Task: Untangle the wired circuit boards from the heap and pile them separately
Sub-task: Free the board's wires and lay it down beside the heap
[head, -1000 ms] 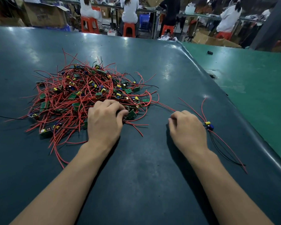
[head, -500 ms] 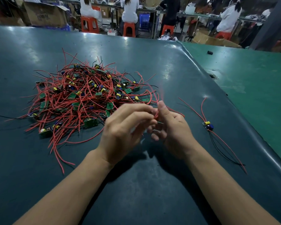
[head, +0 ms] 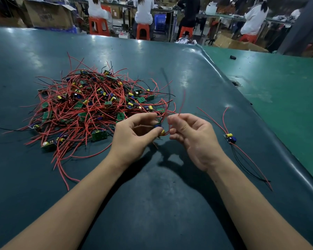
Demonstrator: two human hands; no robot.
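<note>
The tangled heap (head: 90, 105) lies left, one separated board (head: 230, 138) right. The left hand (head: 134, 138) pinches a small board (head: 160, 129); the right hand (head: 192, 136) pinches its red wire (head: 182, 101).

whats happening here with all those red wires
A person is pulling wired circuit boards out of a tangled heap on a dark table. The left hand pinches a small board lifted just clear of the heap, while the right hand has a grip on its red wires, which look blurred. One freed board lies apart on the right with its wires trailing.
</note>
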